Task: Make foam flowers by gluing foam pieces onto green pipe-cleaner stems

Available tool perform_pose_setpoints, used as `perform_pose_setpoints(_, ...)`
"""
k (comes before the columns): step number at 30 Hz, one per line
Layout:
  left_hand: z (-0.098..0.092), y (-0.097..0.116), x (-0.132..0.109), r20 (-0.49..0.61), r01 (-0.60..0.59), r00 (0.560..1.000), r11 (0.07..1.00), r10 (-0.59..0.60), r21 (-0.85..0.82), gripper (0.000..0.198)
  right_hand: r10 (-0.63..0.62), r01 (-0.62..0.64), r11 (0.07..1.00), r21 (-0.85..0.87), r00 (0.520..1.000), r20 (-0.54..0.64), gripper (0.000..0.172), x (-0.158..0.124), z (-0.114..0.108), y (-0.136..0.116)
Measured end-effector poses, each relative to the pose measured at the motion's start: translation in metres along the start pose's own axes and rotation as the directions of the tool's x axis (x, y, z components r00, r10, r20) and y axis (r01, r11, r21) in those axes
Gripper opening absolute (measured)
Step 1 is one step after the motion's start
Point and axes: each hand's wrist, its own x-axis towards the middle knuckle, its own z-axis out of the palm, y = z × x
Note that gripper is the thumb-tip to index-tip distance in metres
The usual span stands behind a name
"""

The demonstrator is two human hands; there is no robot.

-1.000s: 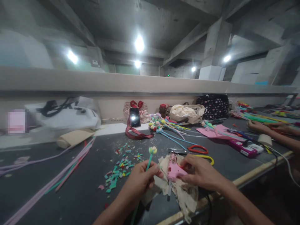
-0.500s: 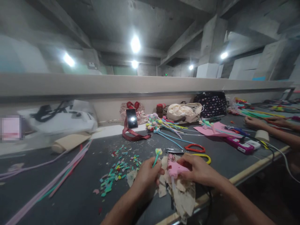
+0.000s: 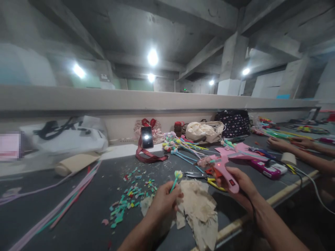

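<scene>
Between the fingers of my left hand (image 3: pixel 166 198) is the green stem of a small pipe-cleaner flower (image 3: pixel 178 174), its pale yellow head pointing up. My right hand (image 3: pixel 239 183) is wrapped round the handle of a pink hot glue gun (image 3: pixel 222 169), its nozzle directed left toward the flower but apart from it. Beneath and between both hands lies a torn, crumpled beige paper (image 3: pixel 200 204). Scissors (image 3: pixel 196 175) with red and yellow handles lie behind, partly hidden by the glue gun. Left of my left hand are scattered green clippings (image 3: pixel 123 205).
Finished-looking flowers (image 3: pixel 172 141) lie in a bunch at the back. A phone (image 3: pixel 147 137) leans on a pouch. Long pipe cleaners (image 3: pixel 75 193) stretch along the left. At right are a purple box (image 3: pixel 264 169), a tape roll (image 3: pixel 289 158) and another person's hands (image 3: pixel 278 143).
My right hand has lifted the glue gun off the paper and moved it right, turning its nozzle left. My left hand stays almost in place with the flower. The view has tilted slightly up.
</scene>
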Motion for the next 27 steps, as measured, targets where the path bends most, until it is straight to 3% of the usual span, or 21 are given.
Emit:
perform_pose_setpoints(7, -0.008, 0.014, -0.008, 0.129, -0.039, 0.99, 0.983, 0.062, -0.177, 0.027, 0.005, -0.016, 0.985, 0.173, 0.998, 0.06, 0.03, -0.021, 0.041, -0.008)
perform_pose_setpoints(12, -0.007, 0.014, -0.012, 0.138, -0.03, 0.989, 0.986, 0.052, -0.163, 0.032, 0.048, -0.058, 0.995, 0.086, 0.993, 0.112, 0.035, -0.031, 0.053, -0.007)
perform_pose_setpoints(20, -0.004, 0.013, -0.016, 0.155, -0.062, 0.985, 0.993, 0.077, -0.101, 0.029, 0.014, 0.023, 0.975, -0.219, 0.986, 0.164, 0.045, -0.034, 0.056, 0.004)
perform_pose_setpoints(27, 0.001, 0.017, -0.019, 0.102, -0.087, 0.99, 0.993, 0.094, -0.074, 0.03, -0.037, 0.065, 0.966, -0.25, 0.993, 0.115, 0.045, -0.043, 0.058, 0.004)
